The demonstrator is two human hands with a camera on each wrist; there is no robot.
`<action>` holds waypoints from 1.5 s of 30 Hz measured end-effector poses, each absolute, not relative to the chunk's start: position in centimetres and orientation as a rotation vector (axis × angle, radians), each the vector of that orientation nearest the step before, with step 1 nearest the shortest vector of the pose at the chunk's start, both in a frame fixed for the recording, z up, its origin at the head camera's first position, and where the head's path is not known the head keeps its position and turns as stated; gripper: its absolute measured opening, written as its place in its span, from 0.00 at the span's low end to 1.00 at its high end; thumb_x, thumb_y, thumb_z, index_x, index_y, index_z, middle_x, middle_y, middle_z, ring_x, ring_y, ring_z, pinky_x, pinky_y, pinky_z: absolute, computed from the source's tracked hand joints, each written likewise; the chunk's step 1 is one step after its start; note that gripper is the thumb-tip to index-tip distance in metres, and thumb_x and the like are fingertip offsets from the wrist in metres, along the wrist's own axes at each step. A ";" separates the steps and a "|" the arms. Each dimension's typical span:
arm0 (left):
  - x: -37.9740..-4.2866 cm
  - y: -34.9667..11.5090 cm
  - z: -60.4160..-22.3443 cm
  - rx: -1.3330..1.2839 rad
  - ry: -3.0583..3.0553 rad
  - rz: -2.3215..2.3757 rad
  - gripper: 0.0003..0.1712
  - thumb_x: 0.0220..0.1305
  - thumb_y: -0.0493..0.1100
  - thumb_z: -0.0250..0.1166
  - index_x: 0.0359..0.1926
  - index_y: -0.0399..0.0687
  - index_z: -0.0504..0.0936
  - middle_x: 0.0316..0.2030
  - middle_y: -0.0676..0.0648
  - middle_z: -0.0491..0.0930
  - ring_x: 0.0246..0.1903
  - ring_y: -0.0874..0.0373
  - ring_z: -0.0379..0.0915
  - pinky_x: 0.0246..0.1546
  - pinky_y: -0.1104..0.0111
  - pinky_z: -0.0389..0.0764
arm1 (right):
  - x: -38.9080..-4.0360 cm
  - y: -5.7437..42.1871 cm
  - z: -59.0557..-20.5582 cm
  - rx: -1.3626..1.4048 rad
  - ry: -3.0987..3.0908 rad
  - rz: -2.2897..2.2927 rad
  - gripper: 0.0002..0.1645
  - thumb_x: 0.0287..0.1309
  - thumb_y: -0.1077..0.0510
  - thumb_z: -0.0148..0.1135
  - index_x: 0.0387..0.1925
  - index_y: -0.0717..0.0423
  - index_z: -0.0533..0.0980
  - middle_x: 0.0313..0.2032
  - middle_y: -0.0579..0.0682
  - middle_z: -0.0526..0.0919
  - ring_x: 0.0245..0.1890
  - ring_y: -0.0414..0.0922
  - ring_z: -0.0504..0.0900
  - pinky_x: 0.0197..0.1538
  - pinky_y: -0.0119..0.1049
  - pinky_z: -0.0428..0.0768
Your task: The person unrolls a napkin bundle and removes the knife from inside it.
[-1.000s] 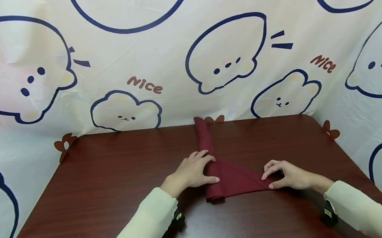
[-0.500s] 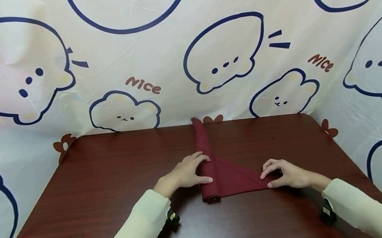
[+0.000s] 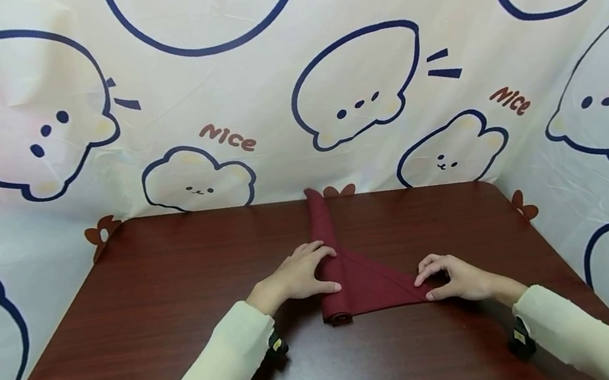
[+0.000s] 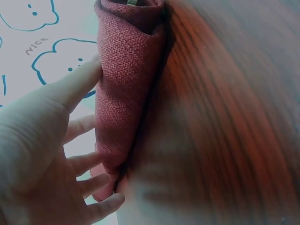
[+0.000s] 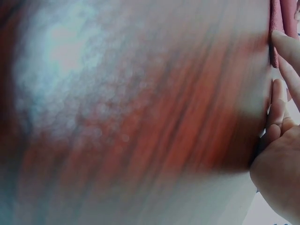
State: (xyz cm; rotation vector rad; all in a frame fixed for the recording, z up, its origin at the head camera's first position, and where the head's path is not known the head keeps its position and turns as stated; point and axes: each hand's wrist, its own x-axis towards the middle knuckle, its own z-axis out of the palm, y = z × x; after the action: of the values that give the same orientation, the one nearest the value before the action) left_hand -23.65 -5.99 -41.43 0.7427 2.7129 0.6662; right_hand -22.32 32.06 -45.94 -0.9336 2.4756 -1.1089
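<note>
A dark red cloth (image 3: 374, 280) lies on the table, its left side wound into a long roll (image 3: 321, 226) and its right side flat, tapering to a corner. My left hand (image 3: 295, 278) rests against the roll from the left, thumb nearer me and fingers spread further along it. The left wrist view shows those fingers (image 4: 86, 161) fairly straight beside the roll. At the right corner, my right hand (image 3: 460, 278) pinches the cloth between thumb and fingers. Only a bit of cloth (image 5: 275, 28) shows by the thumb in the right wrist view.
The dark brown wooden table (image 3: 176, 271) extends around the cloth. The roll's far end reaches the table's back edge. A pale curtain (image 3: 268, 92) with cartoon drawings encloses the back and sides. Each wrist carries a small black camera (image 3: 522, 341).
The roll and my left hand shifted slightly left between the first and second frames, and hardly moved after that. My right hand stays at the corner.
</note>
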 end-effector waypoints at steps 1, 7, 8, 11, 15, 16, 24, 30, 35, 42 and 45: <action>-23.6 -5.9 -41.4 0.745 2.714 0.667 0.41 0.61 0.62 0.70 0.71 0.58 0.68 0.78 0.42 0.57 0.77 0.40 0.50 0.71 0.39 0.62 | -22.3 32.1 -46.0 -0.928 2.476 -1.106 0.13 0.58 0.53 0.73 0.45 0.47 0.85 0.47 0.46 0.78 0.49 0.32 0.73 0.56 0.27 0.70; -23.5 -5.1 -41.0 0.774 2.722 0.679 0.41 0.62 0.62 0.69 0.73 0.59 0.67 0.78 0.42 0.55 0.78 0.41 0.48 0.71 0.40 0.61 | -22.2 32.2 -46.0 -0.918 2.492 -1.092 0.13 0.58 0.53 0.73 0.45 0.47 0.85 0.48 0.47 0.78 0.49 0.32 0.73 0.56 0.27 0.70; -23.5 -5.0 -41.0 0.783 2.725 0.684 0.41 0.62 0.62 0.69 0.73 0.59 0.68 0.78 0.42 0.55 0.78 0.41 0.48 0.71 0.40 0.62 | -22.2 32.2 -46.0 -0.921 2.497 -1.092 0.13 0.58 0.54 0.73 0.45 0.48 0.85 0.47 0.47 0.78 0.49 0.32 0.73 0.55 0.27 0.70; -23.5 -4.4 -41.1 0.824 2.743 0.681 0.41 0.62 0.63 0.69 0.72 0.58 0.68 0.78 0.41 0.56 0.78 0.42 0.49 0.70 0.40 0.63 | -22.2 32.1 -45.8 -0.928 2.510 -1.090 0.12 0.58 0.54 0.73 0.45 0.48 0.86 0.47 0.48 0.78 0.49 0.32 0.72 0.55 0.27 0.70; -23.5 -3.6 -41.4 0.856 2.765 0.635 0.42 0.62 0.64 0.69 0.72 0.58 0.68 0.77 0.41 0.57 0.78 0.42 0.49 0.71 0.41 0.63 | -22.1 32.0 -45.6 -0.936 2.515 -1.091 0.12 0.58 0.54 0.73 0.45 0.48 0.86 0.47 0.49 0.78 0.49 0.32 0.72 0.55 0.27 0.70; -23.5 -3.4 -41.4 0.854 2.772 0.623 0.42 0.61 0.65 0.68 0.72 0.59 0.68 0.77 0.42 0.57 0.78 0.42 0.49 0.71 0.42 0.62 | -22.0 31.9 -45.6 -0.936 2.514 -1.091 0.12 0.58 0.54 0.73 0.45 0.48 0.86 0.47 0.49 0.78 0.49 0.32 0.72 0.55 0.27 0.70; -23.8 -2.4 -41.7 0.819 2.836 0.526 0.39 0.61 0.66 0.68 0.70 0.60 0.72 0.76 0.45 0.61 0.76 0.45 0.53 0.73 0.46 0.61 | -21.9 31.9 -45.3 -0.930 2.515 -1.090 0.12 0.58 0.53 0.73 0.45 0.48 0.86 0.48 0.50 0.78 0.49 0.32 0.72 0.55 0.27 0.70; -23.8 -2.6 -42.0 0.784 2.851 0.457 0.34 0.61 0.66 0.68 0.64 0.58 0.78 0.75 0.47 0.62 0.75 0.47 0.53 0.72 0.48 0.62 | -22.0 31.9 -45.4 -0.939 2.518 -1.094 0.12 0.58 0.55 0.73 0.45 0.48 0.86 0.47 0.49 0.78 0.49 0.32 0.72 0.54 0.27 0.71; -23.8 -3.4 -42.2 0.769 2.850 0.494 0.31 0.60 0.65 0.69 0.60 0.57 0.80 0.76 0.47 0.61 0.75 0.46 0.53 0.71 0.47 0.64 | -22.1 31.9 -45.8 -0.916 2.521 -1.076 0.12 0.58 0.54 0.73 0.45 0.46 0.86 0.48 0.47 0.78 0.49 0.32 0.72 0.55 0.27 0.70; -23.7 -4.5 -42.1 0.768 2.851 0.556 0.31 0.59 0.65 0.70 0.58 0.55 0.80 0.76 0.46 0.61 0.75 0.44 0.53 0.70 0.45 0.64 | -22.2 31.8 -45.7 -0.892 2.508 -1.078 0.12 0.58 0.54 0.73 0.45 0.48 0.86 0.48 0.49 0.78 0.50 0.33 0.72 0.56 0.28 0.70; -23.6 -4.7 -42.1 0.770 2.850 0.574 0.31 0.59 0.65 0.70 0.58 0.55 0.79 0.76 0.46 0.61 0.75 0.43 0.53 0.70 0.45 0.64 | -22.1 31.8 -45.5 -0.890 2.498 -1.092 0.12 0.58 0.55 0.73 0.45 0.49 0.86 0.48 0.51 0.78 0.50 0.33 0.72 0.55 0.28 0.70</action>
State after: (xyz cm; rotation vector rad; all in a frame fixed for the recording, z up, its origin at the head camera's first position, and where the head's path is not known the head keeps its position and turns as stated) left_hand -23.65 -4.70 -42.08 0.7696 2.8497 0.5739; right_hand -22.11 31.78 -45.51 -0.8898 2.4980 -1.0916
